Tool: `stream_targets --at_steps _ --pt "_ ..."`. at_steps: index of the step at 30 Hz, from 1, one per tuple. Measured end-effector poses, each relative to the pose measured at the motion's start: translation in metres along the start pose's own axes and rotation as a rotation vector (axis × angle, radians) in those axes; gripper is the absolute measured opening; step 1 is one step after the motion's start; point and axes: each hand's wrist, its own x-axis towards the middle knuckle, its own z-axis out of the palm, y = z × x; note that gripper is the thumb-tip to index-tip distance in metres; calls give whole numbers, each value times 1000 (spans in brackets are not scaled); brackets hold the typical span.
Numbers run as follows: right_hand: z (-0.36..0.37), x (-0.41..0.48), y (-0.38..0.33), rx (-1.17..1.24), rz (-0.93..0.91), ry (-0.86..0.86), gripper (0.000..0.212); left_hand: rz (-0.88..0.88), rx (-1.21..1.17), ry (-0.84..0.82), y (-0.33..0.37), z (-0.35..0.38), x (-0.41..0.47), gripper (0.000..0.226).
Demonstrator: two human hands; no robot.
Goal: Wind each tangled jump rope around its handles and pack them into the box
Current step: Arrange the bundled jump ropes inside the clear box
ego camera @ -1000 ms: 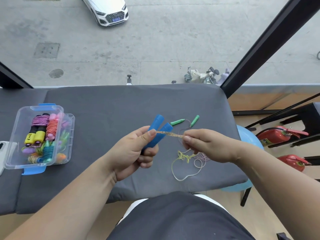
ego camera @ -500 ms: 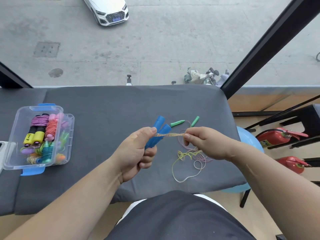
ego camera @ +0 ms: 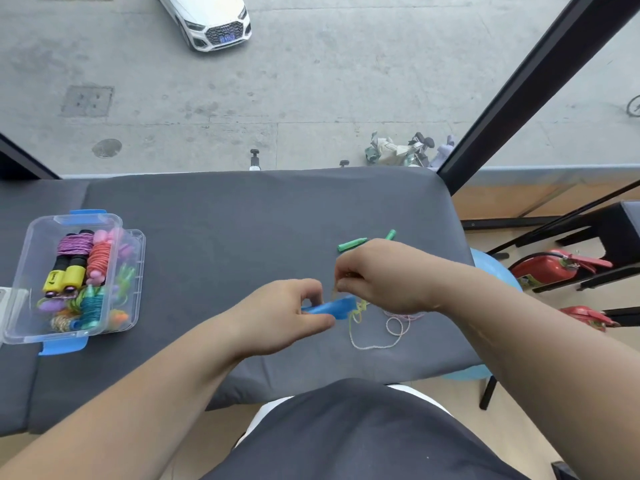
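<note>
Two blue plastic jump-rope handles [ego camera: 332,308] lie side by side in the left hand [ego camera: 287,317]. Its thumb and curled fingers clamp them low over the dark grey padded surface [ego camera: 225,220], and only their right ends stick out past the fingertips. Just above and to the right of those ends, the right hand [ego camera: 384,275] has its fingertips pinched together on a thin yellow-gold cord [ego camera: 357,311], though blur softens the grip. The cord drops from that pinch into a small tangle beside the handle tips. A pale pink-white cord [ego camera: 394,329] lies in loose loops on the padding below the right wrist, partly hidden by it. Beyond the right hand rest two slim green handles [ego camera: 352,244], one half covered by the knuckles. Well apart to the left stands a clear plastic box with blue latches [ego camera: 20,271], open on top. Inside are wound ropes: purple cord on black-and-yellow handles [ego camera: 71,261], orange cord on pink ones [ego camera: 99,259], and a teal bundle [ego camera: 92,304].
</note>
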Motion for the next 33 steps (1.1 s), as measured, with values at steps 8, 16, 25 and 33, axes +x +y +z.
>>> stream_targets --at_steps 8,16,25,33 --pt "22 -29 -11 241 -3 569 15 -85 -816 142 3 9 5 23" --pt "48 -42 15 629 97 532 13 8 -1185 192 16 11 -1 27" --pt "34 -23 42 149 -35 130 19 171 -856 -114 6 11 -9 19" --pt "4 -8 7 -141 -27 88 26 94 -222 60 -7 6 -3 25"
